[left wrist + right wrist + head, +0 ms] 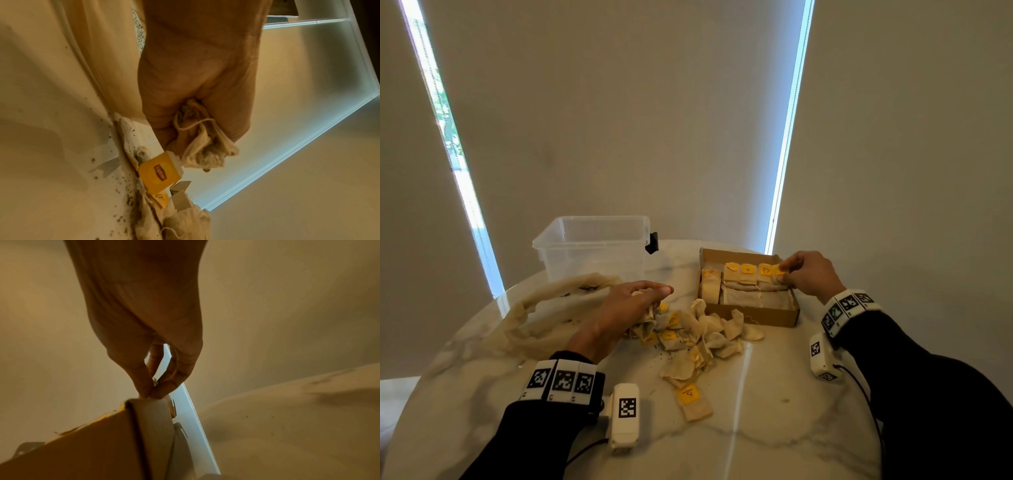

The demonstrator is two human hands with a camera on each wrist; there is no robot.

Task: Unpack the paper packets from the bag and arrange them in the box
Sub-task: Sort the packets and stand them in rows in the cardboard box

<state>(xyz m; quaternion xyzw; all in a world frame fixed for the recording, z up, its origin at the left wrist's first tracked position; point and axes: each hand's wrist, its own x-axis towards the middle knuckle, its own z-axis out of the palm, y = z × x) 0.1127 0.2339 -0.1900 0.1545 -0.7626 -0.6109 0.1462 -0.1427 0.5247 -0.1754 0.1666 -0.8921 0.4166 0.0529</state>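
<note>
A shallow cardboard box (pixel 755 316) sits on the marble table (pixel 774 411) and holds rows of paper packets with yellow tags (pixel 748 269). My right hand (pixel 796 270) reaches over the box's far right corner and pinches a packet (pixel 778 270) by its yellow tag. The right wrist view shows the fingertips (pixel 151 391) pinched together above the box corner (pixel 144 404). A loose pile of packets (pixel 698 334) lies left of the box. My left hand (pixel 643 301) grips a crumpled bunch of packets (pixel 203 142) at the pile's left edge. The limp cream bag (pixel 551 308) lies further left.
A clear plastic tub (pixel 594 245) stands at the back of the table, behind the bag. One packet with a yellow tag (pixel 691 401) lies apart near the front. Dark crumbs (pixel 123 186) are scattered on the marble by the pile.
</note>
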